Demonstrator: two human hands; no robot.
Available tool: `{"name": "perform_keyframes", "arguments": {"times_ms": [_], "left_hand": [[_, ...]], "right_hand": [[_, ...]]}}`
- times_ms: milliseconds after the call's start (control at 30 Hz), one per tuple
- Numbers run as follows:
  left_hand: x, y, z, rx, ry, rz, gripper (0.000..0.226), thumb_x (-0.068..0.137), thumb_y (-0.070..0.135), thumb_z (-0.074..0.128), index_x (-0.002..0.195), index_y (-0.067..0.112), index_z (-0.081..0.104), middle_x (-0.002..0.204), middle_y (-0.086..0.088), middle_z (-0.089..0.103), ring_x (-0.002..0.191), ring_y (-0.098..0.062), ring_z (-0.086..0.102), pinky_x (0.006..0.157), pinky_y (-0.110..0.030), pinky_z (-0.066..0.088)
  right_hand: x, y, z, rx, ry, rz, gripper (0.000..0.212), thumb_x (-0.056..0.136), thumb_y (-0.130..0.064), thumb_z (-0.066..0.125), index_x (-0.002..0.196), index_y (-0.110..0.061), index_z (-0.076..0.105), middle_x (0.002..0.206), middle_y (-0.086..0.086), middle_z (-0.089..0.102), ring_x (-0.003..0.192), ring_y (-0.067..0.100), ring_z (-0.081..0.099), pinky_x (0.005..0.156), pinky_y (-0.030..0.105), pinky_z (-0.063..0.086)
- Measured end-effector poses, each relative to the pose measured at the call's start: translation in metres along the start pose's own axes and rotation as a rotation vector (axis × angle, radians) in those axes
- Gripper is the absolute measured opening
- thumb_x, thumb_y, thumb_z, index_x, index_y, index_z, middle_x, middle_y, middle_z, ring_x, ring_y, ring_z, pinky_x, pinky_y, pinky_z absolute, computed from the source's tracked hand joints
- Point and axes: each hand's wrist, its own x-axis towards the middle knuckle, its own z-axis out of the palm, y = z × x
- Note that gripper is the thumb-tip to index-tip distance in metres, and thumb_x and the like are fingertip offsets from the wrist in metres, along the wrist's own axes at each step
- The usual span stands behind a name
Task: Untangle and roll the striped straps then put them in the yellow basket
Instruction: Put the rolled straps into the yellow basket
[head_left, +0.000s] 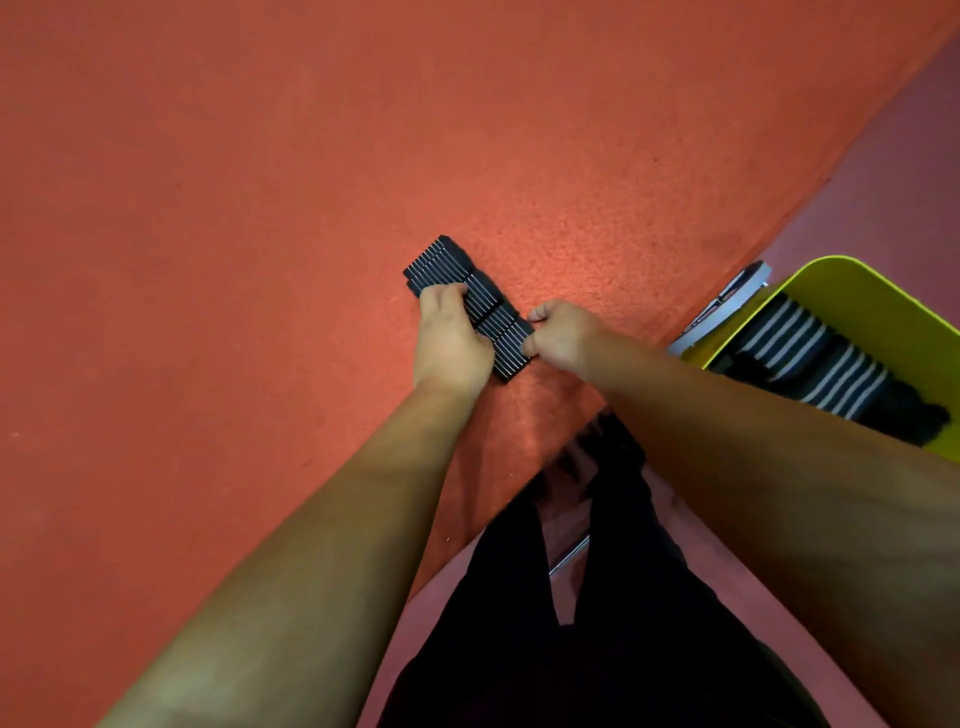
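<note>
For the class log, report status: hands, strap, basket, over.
Left hand and right hand both gripping the striped strap on the orange table. Yellow basket at right already holds striped straps. Nothing in the way.

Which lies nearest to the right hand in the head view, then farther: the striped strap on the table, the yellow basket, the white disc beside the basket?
1. Striped strap, touching the right hand, on its left.
2. White disc, to its right.
3. Yellow basket, farthest right.

Both bare forearms stretched forward, nearly meeting. Left hand (451, 338) palm-down with fingers curled and pressing; right hand (560, 334) knuckles up, thumb and fingers pinched together.
</note>
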Motion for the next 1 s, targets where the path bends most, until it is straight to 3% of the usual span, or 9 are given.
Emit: {"name": "perform_keyframes", "arguments": {"times_ms": [167, 333, 567, 667, 767, 800, 867, 933, 1000], "left_hand": [[0.010, 0.000, 0.000, 0.054, -0.049, -0.051, 0.068, 0.088, 0.006, 0.065, 0.153, 0.016, 0.050, 0.134, -0.007, 0.043, 0.106, -0.020, 0.058, 0.095, -0.031, 0.052], [0.009, 0.007, 0.001, 0.158, -0.083, -0.110, 0.042, 0.090, 0.019, 0.068, 0.132, 0.018, 0.058, 0.125, -0.009, 0.047, 0.101, -0.035, 0.065, 0.089, -0.044, 0.056], [0.017, 0.056, -0.004, 0.183, -0.017, -0.042, 0.054, 0.079, 0.034, 0.080, 0.119, 0.010, 0.055, 0.131, -0.013, 0.050, 0.125, -0.038, 0.054, 0.101, -0.049, 0.051], [0.023, 0.096, -0.001, 0.095, -0.042, 0.030, 0.050, 0.081, 0.031, 0.081, 0.115, 0.010, 0.051, 0.126, -0.012, 0.053, 0.115, -0.035, 0.056, 0.099, -0.044, 0.048], [0.021, 0.140, 0.009, 0.044, -0.120, 0.139, 0.041, 0.083, 0.027, 0.080, 0.105, 0.016, 0.047, 0.114, -0.007, 0.047, 0.097, -0.026, 0.049, 0.084, -0.031, 0.038], [0.019, 0.154, 0.014, 0.037, -0.146, 0.180, 0.040, 0.083, 0.026, 0.080, 0.103, 0.016, 0.048, 0.112, -0.007, 0.046, 0.094, -0.024, 0.047, 0.081, -0.028, 0.034], [0.010, 0.182, 0.026, 0.032, -0.192, 0.264, 0.037, 0.082, 0.023, 0.081, 0.101, 0.015, 0.051, 0.109, -0.008, 0.048, 0.090, -0.024, 0.046, 0.077, -0.026, 0.032], [-0.003, 0.209, 0.041, 0.015, -0.236, 0.344, 0.036, 0.079, 0.020, 0.082, 0.106, 0.016, 0.057, 0.108, -0.008, 0.051, 0.090, -0.024, 0.048, 0.076, -0.027, 0.032], [-0.018, 0.233, 0.056, 0.001, -0.295, 0.413, 0.039, 0.078, 0.019, 0.082, 0.112, 0.021, 0.063, 0.109, -0.007, 0.054, 0.089, -0.024, 0.051, 0.077, -0.028, 0.035]], "right_hand": [[0.005, 0.000, 0.008, 0.001, 0.010, -0.017, 0.027, 0.080, -0.025, 0.090, 0.100, -0.018, 0.073, 0.103, 0.006, 0.078, 0.100, 0.026, 0.074, 0.095, 0.039, 0.059], [-0.006, -0.001, 0.006, 0.022, -0.050, -0.009, 0.041, 0.068, -0.030, 0.091, 0.090, -0.020, 0.058, 0.091, 0.009, 0.071, 0.084, 0.028, 0.072, 0.082, 0.046, 0.064], [-0.037, 0.002, -0.046, 0.052, -0.053, 0.015, 0.029, 0.082, -0.027, 0.085, 0.086, -0.011, 0.061, 0.082, 0.013, 0.071, 0.071, 0.025, 0.071, 0.060, 0.033, 0.060], [-0.053, 0.010, -0.084, 0.173, 0.005, 0.017, 0.029, 0.090, -0.020, 0.081, 0.087, -0.014, 0.053, 0.080, 0.011, 0.064, 0.059, 0.020, 0.063, 0.049, 0.027, 0.052], [-0.079, 0.024, -0.127, 0.251, 0.075, 0.017, 0.029, 0.095, -0.015, 0.077, 0.091, -0.015, 0.049, 0.079, 0.012, 0.061, 0.051, 0.017, 0.061, 0.039, 0.020, 0.046], [-0.087, 0.031, -0.140, 0.269, 0.113, 0.015, 0.029, 0.095, -0.015, 0.078, 0.094, -0.014, 0.049, 0.081, 0.013, 0.062, 0.051, 0.017, 0.063, 0.042, 0.022, 0.049], [-0.104, 0.050, -0.165, 0.318, 0.189, 0.015, 0.032, 0.091, -0.019, 0.082, 0.094, -0.015, 0.050, 0.088, 0.017, 0.066, 0.062, 0.024, 0.068, 0.061, 0.038, 0.062], [-0.122, 0.071, -0.186, 0.339, 0.232, 0.035, 0.032, 0.087, -0.025, 0.084, 0.090, -0.017, 0.053, 0.090, 0.020, 0.068, 0.072, 0.031, 0.069, 0.078, 0.051, 0.065], [-0.141, 0.096, -0.203, 0.371, 0.279, 0.064, 0.029, 0.090, -0.023, 0.081, 0.087, -0.019, 0.053, 0.087, 0.019, 0.066, 0.074, 0.030, 0.068, 0.071, 0.048, 0.063]]}}
